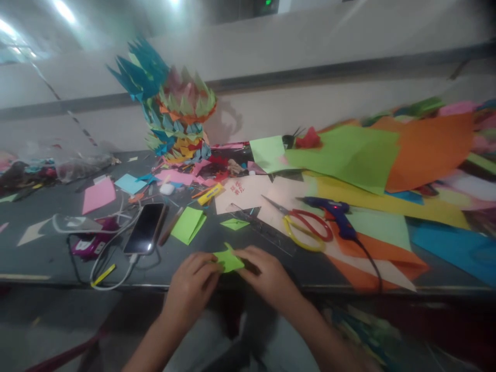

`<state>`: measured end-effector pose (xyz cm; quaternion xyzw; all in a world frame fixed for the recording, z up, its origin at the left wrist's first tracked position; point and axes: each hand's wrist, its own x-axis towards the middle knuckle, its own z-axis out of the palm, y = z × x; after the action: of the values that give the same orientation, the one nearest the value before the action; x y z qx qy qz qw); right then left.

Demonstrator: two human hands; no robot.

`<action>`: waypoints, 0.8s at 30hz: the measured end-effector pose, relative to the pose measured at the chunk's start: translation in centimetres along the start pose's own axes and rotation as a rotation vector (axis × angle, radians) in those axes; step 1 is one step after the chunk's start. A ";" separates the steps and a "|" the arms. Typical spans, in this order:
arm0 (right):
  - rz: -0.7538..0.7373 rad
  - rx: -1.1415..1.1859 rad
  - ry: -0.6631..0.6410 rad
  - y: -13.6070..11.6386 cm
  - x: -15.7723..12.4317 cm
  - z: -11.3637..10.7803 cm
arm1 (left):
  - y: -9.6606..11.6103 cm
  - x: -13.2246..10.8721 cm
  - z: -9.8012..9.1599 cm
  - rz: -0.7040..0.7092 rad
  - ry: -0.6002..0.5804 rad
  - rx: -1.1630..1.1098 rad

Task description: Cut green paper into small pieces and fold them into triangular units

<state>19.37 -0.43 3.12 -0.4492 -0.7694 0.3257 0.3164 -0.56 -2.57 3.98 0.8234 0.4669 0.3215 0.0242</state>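
Note:
Between my two hands, over the table's front edge, is a small piece of folded green paper. My left hand pinches its left side. On its right side, the fingers of my right hand close on the paper, near a narrow flap that sticks up. Just beyond my hands lies a green folded paper diamond. A larger folded green sheet rests to the left of it. Scissors with one red and one yellow handle lie to the right, pointing away from me.
A blue glue gun trails its cord over the table's front edge. Left of my hands, a phone is plugged into a white cable. A layered paper sculpture stands at the back. Large coloured sheets pile up on the right.

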 end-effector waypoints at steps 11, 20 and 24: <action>-0.158 -0.323 -0.174 0.3 -2.4 -2.4 | 1.6 -0.8 1.3 -0.175 -0.234 -0.211; 0.167 -0.276 0.028 -0.2 -1.0 -1.4 | 1.0 1.2 2.4 -0.336 -0.261 -0.167; 0.180 -0.304 0.026 0.1 -0.6 -1.1 | 1.2 1.3 2.8 -0.341 -0.230 -0.081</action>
<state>20.53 -0.63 3.57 -0.5632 -0.7624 0.2264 0.2243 2.34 -1.45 2.86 0.7619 0.5806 0.2352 0.1644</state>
